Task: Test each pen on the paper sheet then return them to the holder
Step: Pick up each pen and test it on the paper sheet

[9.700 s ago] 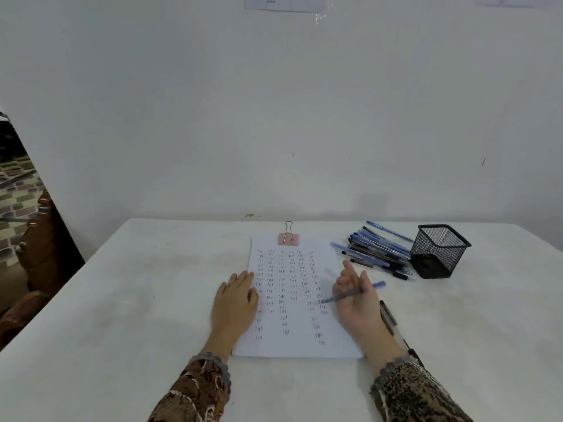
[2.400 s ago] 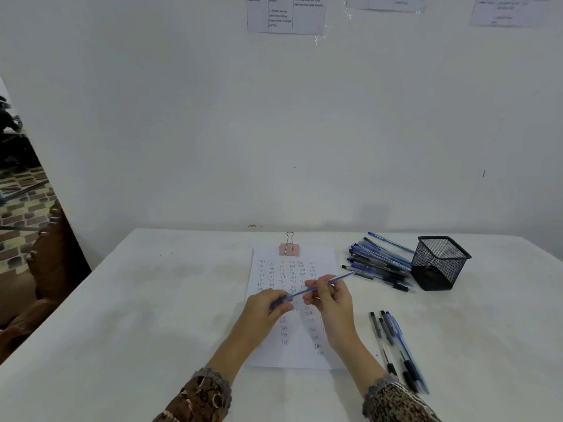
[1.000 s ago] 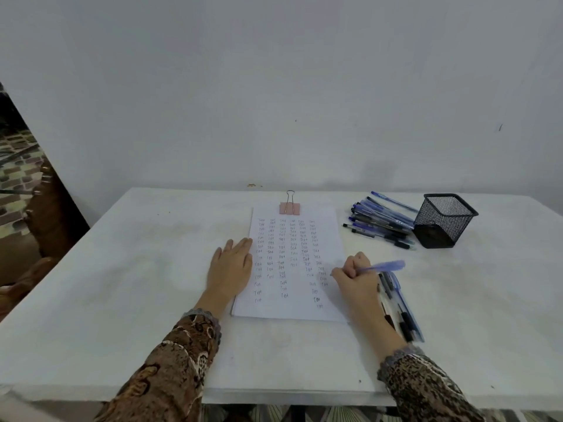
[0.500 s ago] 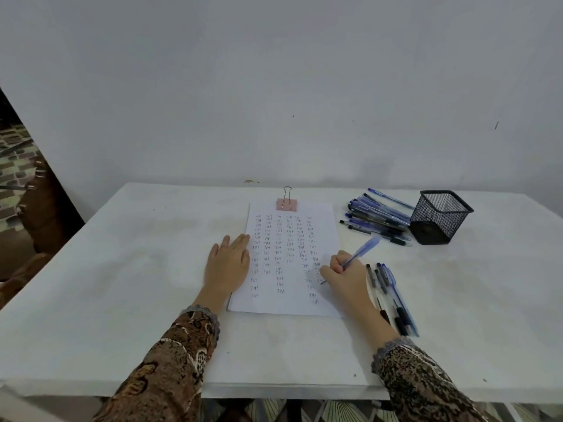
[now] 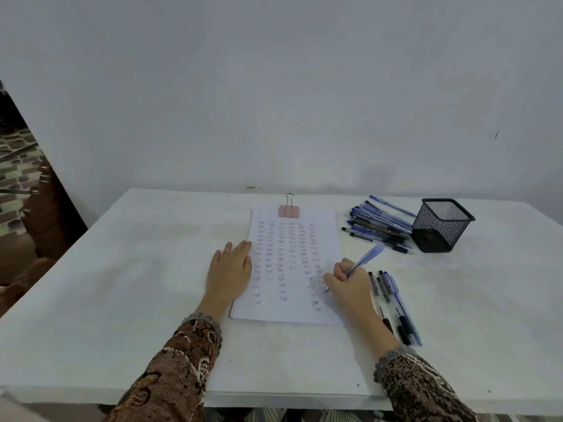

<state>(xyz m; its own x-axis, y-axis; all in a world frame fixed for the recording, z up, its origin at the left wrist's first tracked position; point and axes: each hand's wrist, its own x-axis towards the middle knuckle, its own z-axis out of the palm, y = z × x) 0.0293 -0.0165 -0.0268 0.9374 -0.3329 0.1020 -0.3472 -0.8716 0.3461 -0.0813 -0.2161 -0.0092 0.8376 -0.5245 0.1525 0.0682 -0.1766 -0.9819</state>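
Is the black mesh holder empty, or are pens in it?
Empty, as far as shows: nothing rises above the rim of the black wire-mesh holder; the pile of blue pens lies beside it.

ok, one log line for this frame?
phase: testing | right hand: grips blue ballpoint pen, tip on white paper sheet | left hand: flat on sheet edge | black mesh holder: untouched

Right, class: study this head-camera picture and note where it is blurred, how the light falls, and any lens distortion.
Head view: the pen in the right hand smears at its upper end, motion blur, while the mesh holder is sharp. Head view: light is soft and even, no glare on the paper sheet. Head view: the wide lens stretches the table toward the corners.
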